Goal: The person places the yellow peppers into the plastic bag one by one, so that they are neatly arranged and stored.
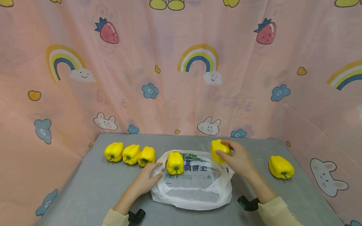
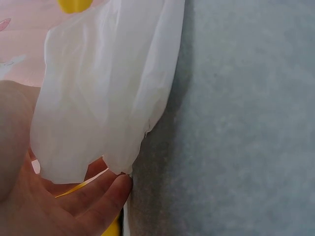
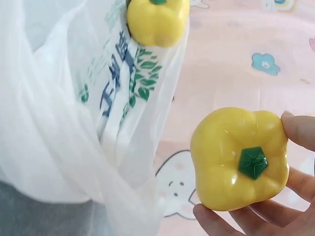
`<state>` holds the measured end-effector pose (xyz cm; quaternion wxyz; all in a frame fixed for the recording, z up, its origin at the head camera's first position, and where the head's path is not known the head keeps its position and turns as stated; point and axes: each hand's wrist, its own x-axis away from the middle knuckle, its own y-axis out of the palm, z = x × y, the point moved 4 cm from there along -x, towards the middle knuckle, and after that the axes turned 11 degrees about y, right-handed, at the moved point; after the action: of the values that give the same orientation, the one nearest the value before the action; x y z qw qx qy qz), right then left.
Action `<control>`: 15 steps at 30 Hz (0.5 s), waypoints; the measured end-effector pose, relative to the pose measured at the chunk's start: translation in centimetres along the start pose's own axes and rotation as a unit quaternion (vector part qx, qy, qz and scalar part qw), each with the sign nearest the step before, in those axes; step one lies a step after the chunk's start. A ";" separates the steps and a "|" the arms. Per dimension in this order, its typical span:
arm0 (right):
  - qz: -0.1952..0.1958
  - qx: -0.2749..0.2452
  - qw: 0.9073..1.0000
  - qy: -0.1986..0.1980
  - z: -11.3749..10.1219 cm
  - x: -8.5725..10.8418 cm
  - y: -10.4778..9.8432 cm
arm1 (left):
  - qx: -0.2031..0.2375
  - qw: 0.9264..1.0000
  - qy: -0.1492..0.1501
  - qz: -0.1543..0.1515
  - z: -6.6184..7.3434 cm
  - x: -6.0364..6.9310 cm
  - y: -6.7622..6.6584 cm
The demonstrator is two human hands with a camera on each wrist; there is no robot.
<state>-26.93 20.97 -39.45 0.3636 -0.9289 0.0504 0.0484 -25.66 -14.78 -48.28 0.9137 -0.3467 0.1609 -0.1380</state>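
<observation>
My right hand (image 1: 240,160) grips a yellow bell pepper (image 1: 218,151) over the back right corner of a white plastic bag (image 1: 195,202); in the right wrist view the held pepper (image 3: 224,157) shows its green stem between thumb and fingers. The bag lies with its mouth spread. Inside it, toward the left, sits another yellow pepper (image 1: 175,163). My left hand (image 1: 145,180) is at the bag's left edge, and in the left wrist view its fingers (image 2: 115,194) are curled at the bag's rim (image 2: 98,98), partly hidden by the plastic.
Three yellow peppers (image 1: 114,152) (image 1: 131,154) (image 1: 146,156) stand in a row left of the bag on the grey table (image 1: 99,191). One more pepper (image 1: 281,167) lies at the far right. A patterned pink cloth (image 1: 169,110) hangs behind and at the sides.
</observation>
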 end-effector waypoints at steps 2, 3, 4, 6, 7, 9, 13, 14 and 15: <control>0.001 -0.005 1.000 -0.004 -0.2 0.0 0.6 | -0.001 1.000 0.001 0.001 0.0 0.1 0.0; 0.000 -0.008 1.000 -0.006 -0.2 0.0 0.9 | -0.001 1.000 0.002 0.002 0.1 0.1 0.0; -0.001 -0.012 1.000 -0.007 -0.4 0.0 1.1 | -0.002 1.000 0.003 0.002 0.1 0.2 0.0; -0.005 -0.020 1.000 -0.006 -0.6 -0.1 1.6 | 0.000 1.000 0.005 0.004 0.1 0.2 0.0; -0.005 -0.023 1.000 -0.005 -0.7 -0.1 1.9 | 0.000 1.000 0.006 0.004 0.1 0.1 0.0; -0.010 -0.031 0.999 -0.002 -0.9 -0.1 2.3 | 0.002 1.000 0.008 0.005 0.1 0.1 0.0; -0.022 -0.046 0.999 0.008 -1.4 0.0 3.4 | 0.002 1.000 0.011 0.005 0.1 -0.1 0.1; -0.026 -0.050 0.998 0.011 -1.5 0.0 3.7 | 0.001 1.000 0.012 0.005 0.1 -0.1 0.1; -0.029 -0.054 0.998 0.015 -1.7 0.0 4.0 | 0.001 1.000 0.011 0.005 0.0 -0.1 0.1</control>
<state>-27.39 16.91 -40.93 0.3135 -0.9489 0.0260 0.0264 -25.73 -14.67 -48.29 0.9128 -0.3435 0.1730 -0.1377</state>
